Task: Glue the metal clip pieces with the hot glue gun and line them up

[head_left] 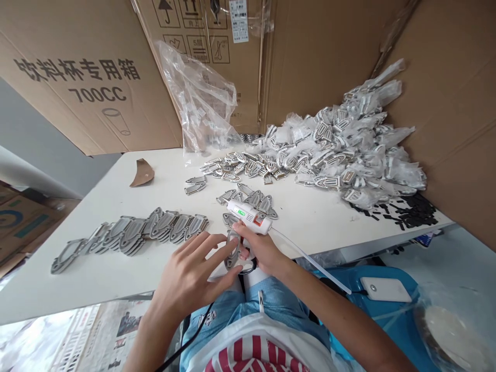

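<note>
1. The white glue gun [250,216] is just above the near part of the desk [186,194], its long axis slanting from a nozzle at the far left to a rear end nearer the right forearm.
2. The right hand [264,249] has its fingers curled firmly round the grip; a pale glue stick [312,259] trails from the gun's rear.
3. A grey metal piece [229,260] is at the desk's near edge, between the hands and below the gun. The nozzle points away from it, toward the far left.
4. The left hand [194,274] is nearer this piece: index finger across it, thumb low beside it, fingers loosely spread. A dark speck by the index fingertip is too small to identify; whether anything is pinched, I cannot tell.
5. Just beyond the gun is a cluster of metal pieces [265,203]; to the left runs an overlapping row of frames [134,235].
6. Farther back are a loose heap [251,166], bagged pieces [349,147] and, at right, black strips [416,212].
7. Cardboard boxes [318,57] stand behind, with a clear bag [205,103] against them.
</note>
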`<move>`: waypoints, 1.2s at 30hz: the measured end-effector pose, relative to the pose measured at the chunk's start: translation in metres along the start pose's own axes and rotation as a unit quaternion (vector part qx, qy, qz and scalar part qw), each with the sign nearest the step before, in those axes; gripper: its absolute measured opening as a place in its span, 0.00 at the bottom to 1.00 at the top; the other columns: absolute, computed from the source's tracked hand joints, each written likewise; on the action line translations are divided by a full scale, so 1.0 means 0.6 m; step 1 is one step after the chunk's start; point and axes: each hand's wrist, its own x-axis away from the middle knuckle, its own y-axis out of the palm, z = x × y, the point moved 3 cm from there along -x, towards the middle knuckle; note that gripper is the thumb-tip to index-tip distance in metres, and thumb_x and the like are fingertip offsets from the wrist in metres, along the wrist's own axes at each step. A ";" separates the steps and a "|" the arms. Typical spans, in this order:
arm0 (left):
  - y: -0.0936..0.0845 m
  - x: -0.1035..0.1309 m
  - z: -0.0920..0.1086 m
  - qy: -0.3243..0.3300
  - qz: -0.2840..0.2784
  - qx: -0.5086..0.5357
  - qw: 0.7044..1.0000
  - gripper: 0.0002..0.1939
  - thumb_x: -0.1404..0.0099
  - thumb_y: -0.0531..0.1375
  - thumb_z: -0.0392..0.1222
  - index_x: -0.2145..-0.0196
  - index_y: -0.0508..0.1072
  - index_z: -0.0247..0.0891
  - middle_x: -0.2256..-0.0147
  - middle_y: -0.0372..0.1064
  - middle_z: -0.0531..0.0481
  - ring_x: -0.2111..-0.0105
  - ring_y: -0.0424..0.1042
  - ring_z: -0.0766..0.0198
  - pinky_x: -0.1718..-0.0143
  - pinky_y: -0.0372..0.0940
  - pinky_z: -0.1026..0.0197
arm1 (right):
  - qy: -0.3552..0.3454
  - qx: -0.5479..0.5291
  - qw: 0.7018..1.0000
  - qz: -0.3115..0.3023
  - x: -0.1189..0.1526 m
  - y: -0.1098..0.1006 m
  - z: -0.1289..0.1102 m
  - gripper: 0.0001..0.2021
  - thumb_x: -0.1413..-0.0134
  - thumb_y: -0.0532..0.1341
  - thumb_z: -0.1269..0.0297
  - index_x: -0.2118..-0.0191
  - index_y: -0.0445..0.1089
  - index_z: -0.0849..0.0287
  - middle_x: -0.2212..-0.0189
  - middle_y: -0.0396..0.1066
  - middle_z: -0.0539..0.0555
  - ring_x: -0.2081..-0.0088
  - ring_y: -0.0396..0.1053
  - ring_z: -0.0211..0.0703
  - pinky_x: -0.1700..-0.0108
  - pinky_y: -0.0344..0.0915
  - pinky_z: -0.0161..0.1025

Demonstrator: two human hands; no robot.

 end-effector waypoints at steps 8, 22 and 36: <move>0.012 -0.003 0.001 -0.014 -0.028 -0.012 0.999 0.17 0.28 0.66 0.44 0.44 0.76 0.40 0.56 0.77 0.43 0.59 0.77 0.54 0.57 0.73 0.52 | 0.000 -0.002 1.000 0.010 -0.001 -0.002 0.001 0.19 0.50 0.74 0.49 0.69 0.69 0.56 0.79 0.65 0.43 0.82 0.58 0.32 0.82 0.58 0.32; 0.016 -0.007 0.000 -0.021 -0.037 -0.017 0.999 0.13 0.25 0.64 0.48 0.48 0.76 0.40 0.55 0.77 0.45 0.57 0.77 0.53 0.58 0.70 0.52 | 0.016 0.006 1.000 0.021 -0.005 0.000 -0.001 0.16 0.50 0.73 0.53 0.69 0.68 0.56 0.80 0.62 0.42 0.81 0.57 0.32 0.80 0.60 0.32; 0.009 -0.006 -0.001 -0.024 -0.031 -0.010 0.999 0.10 0.25 0.64 0.45 0.49 0.77 0.41 0.55 0.78 0.46 0.57 0.78 0.54 0.56 0.70 0.53 | 0.015 0.001 1.000 0.013 -0.003 0.000 -0.003 0.17 0.49 0.73 0.52 0.67 0.67 0.55 0.80 0.62 0.41 0.80 0.56 0.33 0.78 0.61 0.33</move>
